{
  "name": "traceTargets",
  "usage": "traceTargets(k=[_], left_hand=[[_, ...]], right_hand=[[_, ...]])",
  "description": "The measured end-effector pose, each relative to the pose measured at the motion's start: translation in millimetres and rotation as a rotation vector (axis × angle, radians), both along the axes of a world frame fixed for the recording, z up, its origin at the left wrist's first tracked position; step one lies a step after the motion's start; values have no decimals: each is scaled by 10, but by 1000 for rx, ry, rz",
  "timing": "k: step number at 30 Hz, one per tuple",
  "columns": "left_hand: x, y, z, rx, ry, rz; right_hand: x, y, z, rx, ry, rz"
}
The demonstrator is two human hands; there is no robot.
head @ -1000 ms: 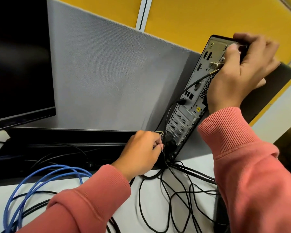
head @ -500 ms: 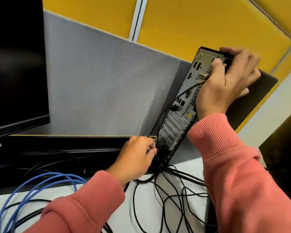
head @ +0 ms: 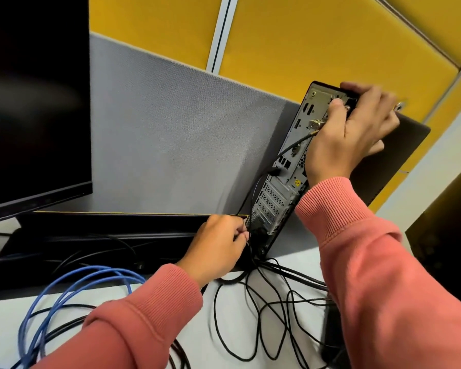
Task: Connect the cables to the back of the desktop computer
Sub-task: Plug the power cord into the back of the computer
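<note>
The slim desktop computer stands upright with its silver back panel facing me, leaning a little. My right hand grips the top of the case, thumb pressed on the panel beside a metal connector with a thin black cable. My left hand is low at the foot of the panel, fingers closed on a black cable by the bottom socket. One black plug sits in a port halfway up.
A tangle of black cables lies on the white desk below the computer. A coiled blue cable lies at the lower left. A dark monitor stands at the left. A grey partition rises behind.
The view has shifted, so the computer and both hands appear lower in frame. Both hands keep their grips in the same places on the case and cable.
</note>
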State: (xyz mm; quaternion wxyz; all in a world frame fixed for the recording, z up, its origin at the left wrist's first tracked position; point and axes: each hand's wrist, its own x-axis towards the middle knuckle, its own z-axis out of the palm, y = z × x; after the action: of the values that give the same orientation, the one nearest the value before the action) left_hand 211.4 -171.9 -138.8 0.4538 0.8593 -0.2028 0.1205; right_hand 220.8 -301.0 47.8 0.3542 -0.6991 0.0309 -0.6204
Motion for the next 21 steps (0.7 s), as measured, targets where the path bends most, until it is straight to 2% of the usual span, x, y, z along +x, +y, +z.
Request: traceTargets(k=[5,13,16,21], left_hand=[[0,58,29,-2,42,-40],[-54,-7,115,183,-70,47],[-67,7,119,195,-100,38],[-87,24,107,226,-56,27]], right_hand=[[-47,-49,10,-48,49,2],[-11,-48,-4,-45,59,-16],[1,-35,-8,-48,63,-29],[-28,-42,9,-79,114,-44]])
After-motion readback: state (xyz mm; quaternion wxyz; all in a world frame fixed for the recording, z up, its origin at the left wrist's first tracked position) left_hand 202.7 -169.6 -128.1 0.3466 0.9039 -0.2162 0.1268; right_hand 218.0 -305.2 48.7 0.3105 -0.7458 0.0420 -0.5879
